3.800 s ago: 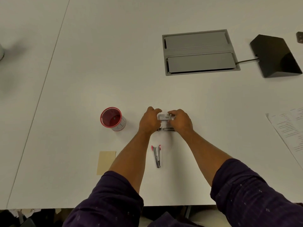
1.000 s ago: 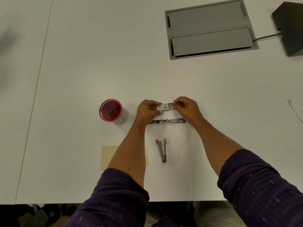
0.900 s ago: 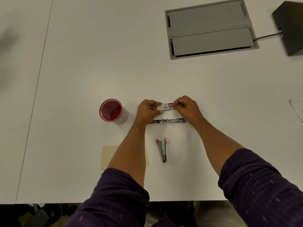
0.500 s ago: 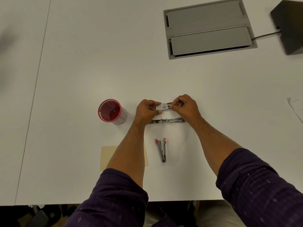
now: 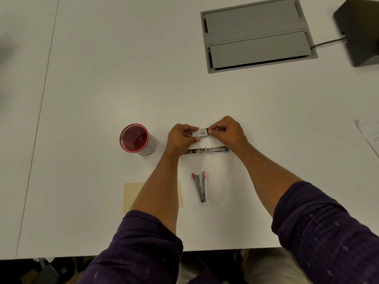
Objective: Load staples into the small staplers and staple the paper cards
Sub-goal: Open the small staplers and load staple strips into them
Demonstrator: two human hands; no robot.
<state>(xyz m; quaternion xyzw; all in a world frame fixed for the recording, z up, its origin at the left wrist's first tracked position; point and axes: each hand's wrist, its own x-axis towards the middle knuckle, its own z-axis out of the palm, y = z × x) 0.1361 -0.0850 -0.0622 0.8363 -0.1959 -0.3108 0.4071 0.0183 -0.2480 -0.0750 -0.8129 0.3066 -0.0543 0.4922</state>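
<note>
Both hands pinch a small staple box above an opened stapler

Nearest the person, a tan paper card (image 5: pixel 131 196) lies flat, partly under the left forearm, thin and floppy, probably best lifted by an edge; beside it a closed pink-tipped stapler (image 5: pixel 200 186), small, stiff metal, likely light. Just beyond, a second stapler (image 5: pixel 206 150) lies swung open flat. Above it the left hand (image 5: pixel 180 137) grips the staple box (image 5: pixel 200 133) while the right hand (image 5: pixel 227 132) closes on its dark end; staple strips likely snap easily. A red cup (image 5: pixel 136 139) stands left, clear of the work; the grey hatch (image 5: pixel 257 33) lies far off
</note>
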